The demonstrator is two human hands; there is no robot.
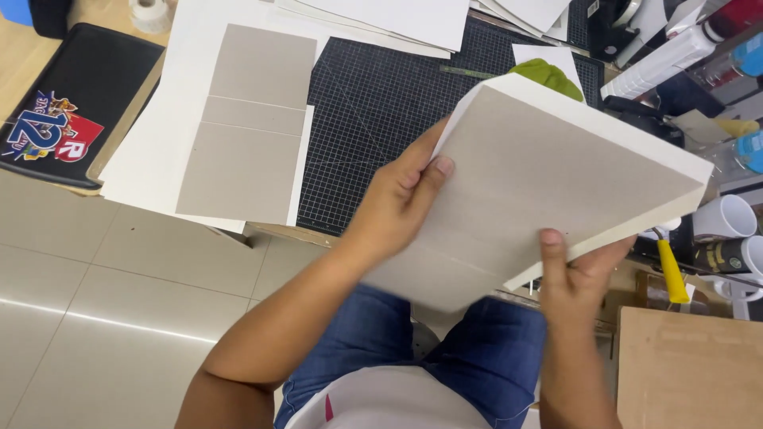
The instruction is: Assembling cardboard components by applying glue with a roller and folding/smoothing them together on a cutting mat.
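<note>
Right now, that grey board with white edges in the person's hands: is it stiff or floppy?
Probably stiff: the grey board stays flat though the left hand and right hand grip only its edges. Likely light, since fingertips alone support it.

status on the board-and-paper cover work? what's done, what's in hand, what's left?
Looks done: three grey board panels sit in a column on the white sheet lying on the black gridded cutting mat.

In hand: a second grey board assembly on white paper, held up between left hand and right hand.

Left: white margins around both pieces are still unfolded; more white sheets lie stacked behind the mat.
</note>
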